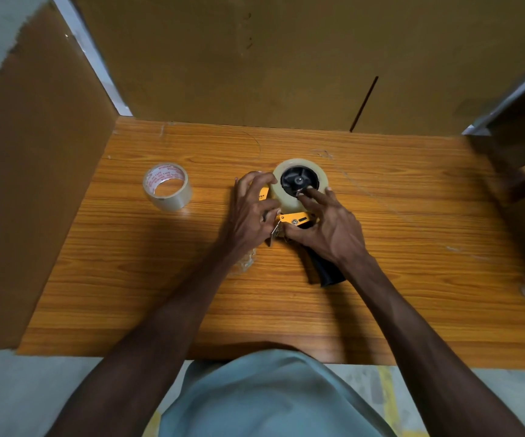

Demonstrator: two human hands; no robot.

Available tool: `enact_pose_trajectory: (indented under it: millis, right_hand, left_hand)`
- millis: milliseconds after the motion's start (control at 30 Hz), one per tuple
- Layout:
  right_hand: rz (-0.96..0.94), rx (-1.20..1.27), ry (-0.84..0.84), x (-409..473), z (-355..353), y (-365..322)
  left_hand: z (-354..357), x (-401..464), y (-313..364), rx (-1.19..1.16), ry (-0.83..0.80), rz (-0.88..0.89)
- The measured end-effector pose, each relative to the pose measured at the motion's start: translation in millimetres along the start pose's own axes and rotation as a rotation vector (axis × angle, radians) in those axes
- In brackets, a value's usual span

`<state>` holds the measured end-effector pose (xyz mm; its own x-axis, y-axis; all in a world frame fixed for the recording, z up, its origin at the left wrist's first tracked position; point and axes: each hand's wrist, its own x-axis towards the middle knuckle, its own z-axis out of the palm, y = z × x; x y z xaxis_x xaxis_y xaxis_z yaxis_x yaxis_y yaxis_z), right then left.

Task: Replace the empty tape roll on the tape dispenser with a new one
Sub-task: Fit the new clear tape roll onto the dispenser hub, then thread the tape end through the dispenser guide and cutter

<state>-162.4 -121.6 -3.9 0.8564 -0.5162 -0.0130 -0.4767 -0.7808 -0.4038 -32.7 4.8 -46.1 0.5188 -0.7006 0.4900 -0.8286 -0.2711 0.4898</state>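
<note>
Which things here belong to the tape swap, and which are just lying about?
For the job:
tape dispenser
roll on the dispenser
loose roll

Lying about:
crumpled clear tape scrap
cardboard panels

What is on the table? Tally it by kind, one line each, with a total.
Tape rolls: 2, one loose roll standing apart at the left, one mounted roll on the dispenser
Dispensers: 1, the dispenser, yellow with a black handle, under the left hand and right hand
Total: 3
</note>
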Motion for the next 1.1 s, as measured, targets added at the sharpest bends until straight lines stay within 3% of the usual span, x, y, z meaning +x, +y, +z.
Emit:
enact_pose_trajectory:
  millis: [233,467,633,967,1100]
  right_hand:
    - [0.003,-0.111,-0.058,7.4,-5.9,2.2]
    - [0.012,-0.131,-0.127,7.9,-4.7,2.8]
    - [-0.020,-0.123,-0.132,4.9,-6.5,2.5]
    - [-0.107,-0.077,-0.055,-5.3,-5.6,2.7]
    - [-0.152,0.058,-0.020,-13.2,2.9,5.7]
  left_hand:
    - [-13.2,-28.4,-0.1,-0.047,0.064,0.013]
    - [-12.2,-45.2,6.6,0.026,0.113,-0.115]
    - [-17.7,-54.9,-3.0,-0.134,0.077,-0.184]
    - [-21.4,-55.1,3.9,-0.255,0.032,-0.177]
    - [-27.4,-49.6,0.6,-0.251,0.010,-0.157]
